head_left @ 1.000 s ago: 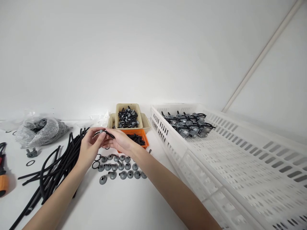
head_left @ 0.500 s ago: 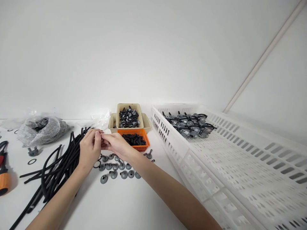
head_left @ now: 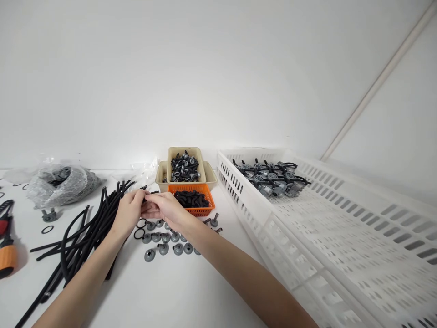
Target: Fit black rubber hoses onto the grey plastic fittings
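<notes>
My left hand (head_left: 129, 210) and my right hand (head_left: 170, 208) meet above the table, with fingertips pinched together. Whatever is between them is mostly hidden; only small dark bits show by the fingertips, and I cannot tell what they belong to. Long black rubber tubes (head_left: 92, 228) lie in a loose bundle under and beside my left forearm. Below the hands, several small grey round fittings with short spouts (head_left: 164, 248) stand in rows, with black O-rings (head_left: 139, 233) at their left. Just behind my right hand is an orange basket (head_left: 200, 211) of short black tube pieces (head_left: 191, 198).
Beige bins (head_left: 186, 149) at the back hold grey and black parts (head_left: 185, 167). On the right, a large white perforated crate (head_left: 252, 205) contains assembled parts with black tubes (head_left: 273, 177). A bubble-wrap bag (head_left: 64, 187) and an orange-handled tool (head_left: 7, 257) lie on the left.
Both hands stay together, but their fingers have shifted: the left thumb has come down and more of the right fingers shows beneath. The whole view has moved slightly.
</notes>
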